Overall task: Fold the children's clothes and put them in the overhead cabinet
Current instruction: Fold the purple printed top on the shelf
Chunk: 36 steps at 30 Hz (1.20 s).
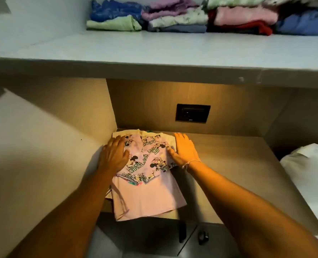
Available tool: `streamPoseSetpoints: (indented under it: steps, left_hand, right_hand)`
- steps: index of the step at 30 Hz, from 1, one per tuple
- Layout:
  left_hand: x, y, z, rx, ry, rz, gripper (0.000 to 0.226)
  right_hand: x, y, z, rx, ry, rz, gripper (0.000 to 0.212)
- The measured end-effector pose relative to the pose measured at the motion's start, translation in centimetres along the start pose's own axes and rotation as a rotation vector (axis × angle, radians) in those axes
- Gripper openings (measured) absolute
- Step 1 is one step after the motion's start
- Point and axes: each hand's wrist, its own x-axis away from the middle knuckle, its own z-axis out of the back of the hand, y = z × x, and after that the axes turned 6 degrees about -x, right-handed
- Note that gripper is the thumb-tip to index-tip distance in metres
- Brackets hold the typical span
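Observation:
A pink children's garment [147,194] with a cartoon-mouse print lies flat on the wooden counter [229,174], on top of a cream garment [121,134] whose edge shows at the back. My left hand [113,155] rests flat on the pink garment's left side, fingers spread. My right hand [185,149] lies flat on its right edge, a thin bracelet at the wrist. Neither hand grips the cloth. Above, the overhead cabinet shelf [154,47] holds several stacks of folded clothes [178,17].
A black wall socket [192,113] sits on the wooden back panel. A wall panel [33,146] closes the left side. White bedding [310,164] lies at the right. Below the counter's front edge are drawer fronts with dark handles [202,236].

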Motion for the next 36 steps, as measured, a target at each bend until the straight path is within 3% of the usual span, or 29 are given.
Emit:
streamPoseSetpoints:
  steps: [7,14,18,21,28,36]
  left_hand:
    - [-5.0,0.2,-1.4,0.157,-0.338,0.254,0.058]
    - [-7.9,-0.3,-2.5,0.216,-0.312,0.433,0.052]
    - [-8.4,-0.3,-3.2,0.408,-0.252,0.532,0.041]
    - [-8.3,-0.3,-3.7,0.426,-0.226,0.530,0.030]
    - [-8.2,-0.1,-4.8,0.355,-0.195,0.507,0.038]
    - [-5.8,0.3,-1.2,0.509,0.269,0.423,0.020]
  right_hand:
    - [-6.1,-2.7,-4.0,-0.441,-0.150,-0.411,0.053]
    - [-9.3,-2.0,-5.5,-0.539,-0.065,-0.627,0.041]
    - [-10.5,-1.8,-5.9,-0.596,-0.061,-0.586,0.035]
    - [-10.6,-1.7,-6.0,-0.649,-0.066,-0.558,0.026]
    - [-10.4,-1.2,-6.6,-0.666,-0.098,-0.488,0.054]
    - [-7.2,-1.6,-2.7,-0.784,0.056,-0.212,0.027]
